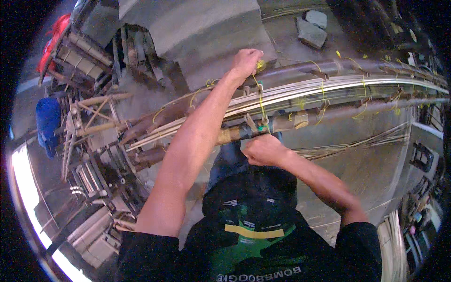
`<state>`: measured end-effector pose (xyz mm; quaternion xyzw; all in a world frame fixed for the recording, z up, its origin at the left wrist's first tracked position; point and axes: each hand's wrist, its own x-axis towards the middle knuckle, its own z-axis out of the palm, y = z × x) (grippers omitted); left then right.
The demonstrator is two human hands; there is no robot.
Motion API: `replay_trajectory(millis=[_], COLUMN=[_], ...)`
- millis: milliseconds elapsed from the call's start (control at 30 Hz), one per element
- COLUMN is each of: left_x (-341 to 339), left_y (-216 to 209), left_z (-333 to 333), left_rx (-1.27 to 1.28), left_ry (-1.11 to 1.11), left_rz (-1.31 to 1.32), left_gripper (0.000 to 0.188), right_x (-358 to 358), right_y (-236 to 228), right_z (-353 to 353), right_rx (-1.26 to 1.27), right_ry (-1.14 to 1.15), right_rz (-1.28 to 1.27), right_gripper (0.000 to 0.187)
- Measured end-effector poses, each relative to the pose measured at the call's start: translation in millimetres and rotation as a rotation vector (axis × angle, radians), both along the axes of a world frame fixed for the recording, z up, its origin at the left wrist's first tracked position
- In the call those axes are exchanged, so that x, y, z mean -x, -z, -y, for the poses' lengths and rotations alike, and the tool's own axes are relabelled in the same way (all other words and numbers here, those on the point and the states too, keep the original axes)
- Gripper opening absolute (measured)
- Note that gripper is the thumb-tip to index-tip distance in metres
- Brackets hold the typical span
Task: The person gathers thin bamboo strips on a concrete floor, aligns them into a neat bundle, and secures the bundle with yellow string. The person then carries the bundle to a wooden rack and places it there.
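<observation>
A thin yellow cord (pixel 261 101) stretches across a long bundle of pale thin rods (pixel 296 91). My left hand (pixel 246 63) is closed on the cord's far end, beyond the far dark pole (pixel 282 70). Close to my body, my right hand (pixel 265 151) is a fist at the cord's near end, just below the near pole (pixel 284 123); its fingertips are hidden. Small metal hooks or rings with green bits show along the cord. A wooden peg (pixel 251 122) stands tilted beside it. Wrapping of tan and dark tape covers part of the near pole.
Several yellow ties loop around the poles and rods to the right. Stone blocks (pixel 312 33) lie on the floor beyond. A wooden frame (pixel 96 115), a blue cloth-like item (pixel 48 122) and stacked timber are at left. More thin rods (pixel 347 145) lie on the floor at right.
</observation>
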<state>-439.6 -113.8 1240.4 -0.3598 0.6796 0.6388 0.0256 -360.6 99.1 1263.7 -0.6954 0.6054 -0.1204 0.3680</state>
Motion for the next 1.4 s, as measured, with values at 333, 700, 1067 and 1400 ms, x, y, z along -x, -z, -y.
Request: replay_trajectory(millis=[333, 700, 1067, 1400], left_x=[-172.1, -268.4, -266.8, -265.9], left_y=[-82.8, -79.1, -21.8, -51.8], left_z=[102.7, 24.3, 14.6, 19.5], left_rx=[0.861, 0.797, 0.932, 0.974], left_ry=[0.360, 0.256, 0.045, 0.069], left_rz=[-0.168, -0.190, -0.326, -0.225], left_gripper=[0.026, 0.016, 0.014, 0.013], right_x=[-112.8, -163.4, -59.8, -15.6], right_y=[15.2, 47.6, -170.4, -40.7], right_z=[28.3, 43.5, 245.2, 208.2], right_rx=[-0.033, -0.277, 0.576, 0.296], right_ry=[0.998, 1.045, 0.091, 0.878], right_rz=[0.538, 0.758, -0.034, 0.981], right_gripper=[0.037, 0.023, 0.013, 0.021])
